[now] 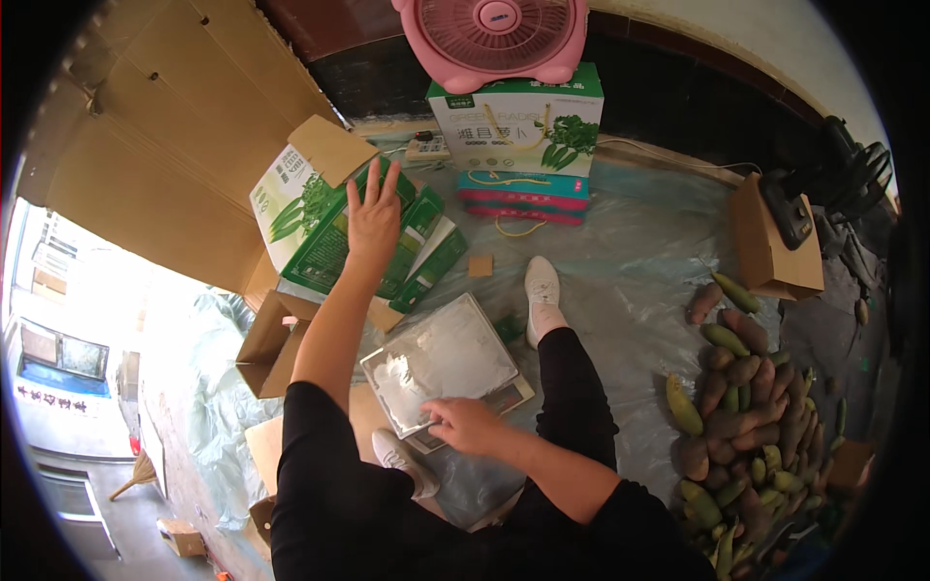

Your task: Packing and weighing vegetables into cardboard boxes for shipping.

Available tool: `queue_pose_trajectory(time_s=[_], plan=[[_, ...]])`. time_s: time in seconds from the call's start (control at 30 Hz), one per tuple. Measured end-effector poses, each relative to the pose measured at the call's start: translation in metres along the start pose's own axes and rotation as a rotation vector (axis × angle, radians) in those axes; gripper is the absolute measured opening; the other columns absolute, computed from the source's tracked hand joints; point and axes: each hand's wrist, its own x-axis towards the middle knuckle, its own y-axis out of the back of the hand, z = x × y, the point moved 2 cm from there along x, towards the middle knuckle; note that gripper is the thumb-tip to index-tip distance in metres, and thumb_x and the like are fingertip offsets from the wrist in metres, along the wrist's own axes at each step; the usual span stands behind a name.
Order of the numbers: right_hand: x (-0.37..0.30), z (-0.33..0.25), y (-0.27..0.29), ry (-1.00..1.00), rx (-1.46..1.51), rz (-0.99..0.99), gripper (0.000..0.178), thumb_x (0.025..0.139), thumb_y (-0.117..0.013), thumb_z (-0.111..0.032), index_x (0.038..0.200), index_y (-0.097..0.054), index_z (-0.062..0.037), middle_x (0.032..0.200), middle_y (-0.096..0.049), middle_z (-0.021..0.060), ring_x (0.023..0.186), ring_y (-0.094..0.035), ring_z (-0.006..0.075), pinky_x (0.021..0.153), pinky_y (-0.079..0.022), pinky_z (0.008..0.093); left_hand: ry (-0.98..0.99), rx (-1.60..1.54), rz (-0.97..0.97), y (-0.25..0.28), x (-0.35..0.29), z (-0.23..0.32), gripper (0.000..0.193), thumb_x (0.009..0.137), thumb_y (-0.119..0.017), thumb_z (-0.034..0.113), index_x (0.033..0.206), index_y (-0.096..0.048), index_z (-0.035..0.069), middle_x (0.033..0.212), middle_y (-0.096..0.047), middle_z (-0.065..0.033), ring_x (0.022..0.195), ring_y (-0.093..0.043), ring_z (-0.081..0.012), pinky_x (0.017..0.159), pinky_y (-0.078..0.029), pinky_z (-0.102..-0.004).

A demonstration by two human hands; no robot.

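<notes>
Daylight admitted from the left, the outdoor area (167, 271) overexposed to near-white, glare thrown back by the silver scale plate (446, 351), the floor sheeting (644, 290) softly lit, straight edges bowed (fisheye distortion), corners swallowed in black.

The scale (450, 344) lies under the right hand (467, 426), vegetables (746, 421) to that hand's right; cartons (320, 257) lie under the left hand (374, 218).

Before me, scale plate (453, 339): shiny, scuffed metal | carton (325, 254): glossy printed cardboard | fan (498, 48): smooth plastic | floor sheet (635, 252): wrinkled, glossy plastic | my trousers (573, 387): matt cloth
</notes>
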Motion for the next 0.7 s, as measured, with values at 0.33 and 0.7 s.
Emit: queue_pose_trajectory(time_s=[0.33,0.7], plan=[[0.004,0.007,0.008,-0.015,0.135,0.141,0.035,0.081,-0.061,-0.017,0.114,-0.055,-0.0053,0.093,-0.064,0.0101,0.079,-0.062,0.0209,0.069,-0.048,0.0325,0.279,-0.292,0.186,0.169,-0.155,-0.068,0.006,0.074,-0.062,0.008,0.079,-0.06,0.006,0.142,-0.032,-0.0111,0.132,-0.029,-0.0345,0.102,-0.03,-0.0501],[-0.004,-0.001,0.043,-0.257,1.099,0.203,0.07,0.084,-0.048,-0.062,0.131,-0.039,-0.0113,0.125,-0.048,0.008,0.098,-0.059,0.0258,0.075,-0.049,0.0396,0.229,-0.626,0.262,0.257,-0.293,-0.056,0.009,0.072,-0.07,-0.001,0.078,-0.064,0.002,0.14,-0.02,-0.0182,0.131,-0.027,-0.038,0.104,-0.036,-0.0474]])
